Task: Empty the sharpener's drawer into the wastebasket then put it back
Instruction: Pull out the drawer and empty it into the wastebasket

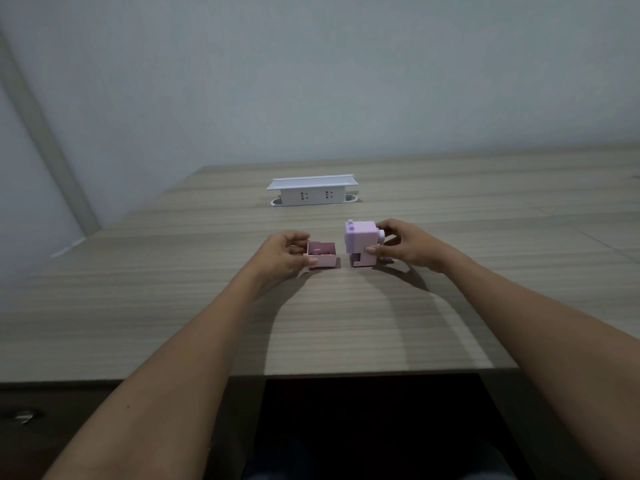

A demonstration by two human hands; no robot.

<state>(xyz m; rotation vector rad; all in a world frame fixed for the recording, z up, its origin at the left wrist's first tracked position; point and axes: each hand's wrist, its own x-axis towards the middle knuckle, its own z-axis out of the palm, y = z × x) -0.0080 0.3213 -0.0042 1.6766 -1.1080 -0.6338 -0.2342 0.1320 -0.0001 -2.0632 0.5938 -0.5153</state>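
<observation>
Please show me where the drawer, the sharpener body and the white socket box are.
drawer (325, 259): head view, on its front wall.
sharpener body (360, 237): head view, on its near side face.
white socket box (313, 195): head view, on its front face between the sockets.

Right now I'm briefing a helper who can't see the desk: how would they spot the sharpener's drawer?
Start at the white socket box at the back of the wooden desk. Nearer the person, the left hand holds the drawer. It's the low, open-topped pink tray, left of the taller lilac sharpener.
</observation>
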